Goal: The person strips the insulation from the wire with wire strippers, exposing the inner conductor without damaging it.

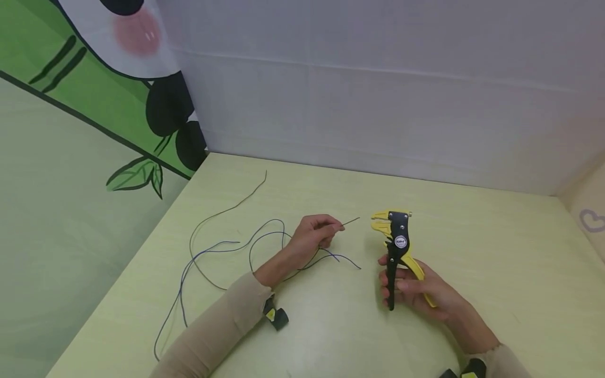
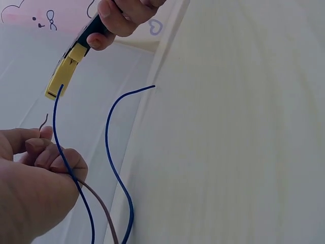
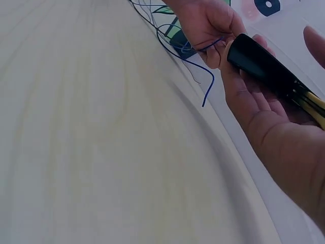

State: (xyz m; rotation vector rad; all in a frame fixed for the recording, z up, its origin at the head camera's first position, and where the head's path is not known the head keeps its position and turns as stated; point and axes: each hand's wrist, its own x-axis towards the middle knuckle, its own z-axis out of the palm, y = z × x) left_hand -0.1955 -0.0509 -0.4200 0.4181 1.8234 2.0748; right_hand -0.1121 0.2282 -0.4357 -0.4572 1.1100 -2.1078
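Observation:
In the head view my left hand (image 1: 314, 236) pinches a thin brown wire (image 1: 351, 221) between thumb and finger, its short end sticking out to the right. The left wrist view shows that end (image 2: 44, 121) slightly bent above the fingertips. To the right, my right hand (image 1: 420, 291) holds a yellow and black wire stripper (image 1: 399, 236) by its handles, fingers wrapped about the black one. The tool stands upright with its yellow jaws parted, facing the wire end but apart from it. Blue wires (image 2: 107, 137) rise beside my left hand.
More blue wire (image 1: 212, 251) loops over the pale tabletop (image 1: 496, 273) on the left, with the brown wire's long tail (image 1: 227, 210) curving behind it. A white cloth wall (image 1: 378, 105) closes off the back, and a printed green curtain (image 1: 104, 94) hangs at left.

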